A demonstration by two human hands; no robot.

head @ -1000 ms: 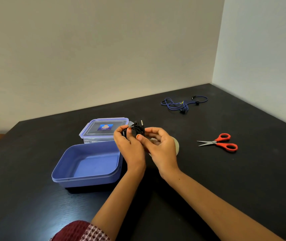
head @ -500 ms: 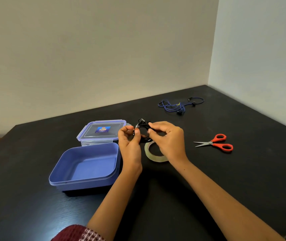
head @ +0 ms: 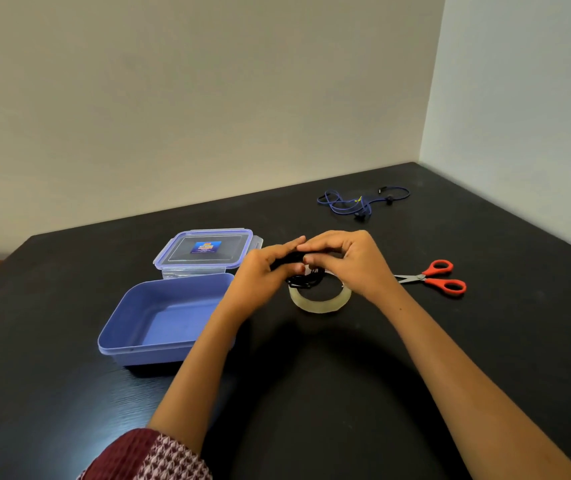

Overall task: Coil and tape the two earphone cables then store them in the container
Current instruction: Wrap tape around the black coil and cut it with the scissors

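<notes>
Now: black cable coil [head: 303, 281] pinched btw. curled fingers of left hand [head: 263, 271] & right hand [head: 350, 261], above tape roll [head: 318, 304]. Vs. earlier: hands brought closer, coil mostly covered.

Left hand [head: 263, 271] and right hand [head: 350, 261] rolled knuckles-up, black coil [head: 303, 281] now dangling beneath, tape roll [head: 318, 304] uncovered

Both hands [head: 312, 265] pinch black coil [head: 303, 280] above tape [head: 318, 301].

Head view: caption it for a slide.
Left hand and right hand hold a coiled black earphone cable over the tape roll.
</notes>
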